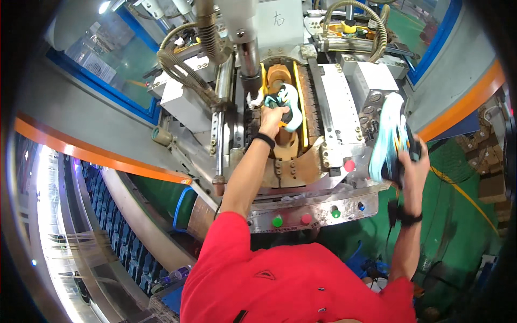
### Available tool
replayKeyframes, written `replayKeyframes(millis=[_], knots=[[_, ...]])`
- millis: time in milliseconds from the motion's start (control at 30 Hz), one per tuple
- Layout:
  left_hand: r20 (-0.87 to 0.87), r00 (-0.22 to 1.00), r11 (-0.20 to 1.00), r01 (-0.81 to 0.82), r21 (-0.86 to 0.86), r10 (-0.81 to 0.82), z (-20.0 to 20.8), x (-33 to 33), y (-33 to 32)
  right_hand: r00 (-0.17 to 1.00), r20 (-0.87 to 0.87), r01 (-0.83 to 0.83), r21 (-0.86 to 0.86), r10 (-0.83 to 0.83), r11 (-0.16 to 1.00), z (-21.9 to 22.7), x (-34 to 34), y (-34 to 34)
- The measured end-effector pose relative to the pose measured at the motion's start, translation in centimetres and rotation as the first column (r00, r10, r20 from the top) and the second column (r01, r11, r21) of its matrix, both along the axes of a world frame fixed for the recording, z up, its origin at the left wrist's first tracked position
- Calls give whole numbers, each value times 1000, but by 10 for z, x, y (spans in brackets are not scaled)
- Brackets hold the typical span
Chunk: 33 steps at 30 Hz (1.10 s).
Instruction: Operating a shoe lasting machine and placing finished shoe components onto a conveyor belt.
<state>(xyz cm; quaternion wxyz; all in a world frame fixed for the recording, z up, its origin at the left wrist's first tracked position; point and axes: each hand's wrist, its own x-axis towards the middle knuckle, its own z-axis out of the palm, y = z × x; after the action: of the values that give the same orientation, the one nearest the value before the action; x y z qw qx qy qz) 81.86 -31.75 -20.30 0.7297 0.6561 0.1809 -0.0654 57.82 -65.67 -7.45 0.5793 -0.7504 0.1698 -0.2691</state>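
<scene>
My left hand (273, 117) is closed on a dark shoe (292, 107) with a white and pale-blue sole. That shoe sits tilted in the machine's long, padded cradle (286, 151), under a vertical metal press rod (250, 62). Off to the right, my right hand (414, 168) grips a second shoe (389, 140), dark with a streaked white and light-blue sole, held up beside the machine's right side. The fingers of my right hand wrap round its dark upper and are partly hidden.
Green and red push buttons (277, 221) line the metal front panel (318, 212). Ribbed hoses (186, 72) and white blocks (180, 99) flank the cradle. Orange-edged guards (102, 156) curve round both sides. A conveyor (91, 231) runs at left; cardboard boxes (490, 188) stand at right.
</scene>
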Motion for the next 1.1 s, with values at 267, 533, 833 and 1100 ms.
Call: replayKeyframes(millis=[267, 533, 833, 1100], knots=[[-116, 981, 903, 95, -419, -157, 130, -246, 82, 819, -523, -511, -479, 236, 714, 22, 221, 118], [-27, 934, 908, -353, -224, 356, 150, -404, 182, 866, -498, -416, -674, 41, 610, -105, 296, 265], [-71, 635, 614, -765, -194, 769, 112, -491, 180, 921, -374, -356, -701, 107, 618, -120, 250, 285], [-143, 674, 646, -737, -197, 725, 109, -492, 137, 585, -154, -745, -489, 796, 453, -121, -40, 312]])
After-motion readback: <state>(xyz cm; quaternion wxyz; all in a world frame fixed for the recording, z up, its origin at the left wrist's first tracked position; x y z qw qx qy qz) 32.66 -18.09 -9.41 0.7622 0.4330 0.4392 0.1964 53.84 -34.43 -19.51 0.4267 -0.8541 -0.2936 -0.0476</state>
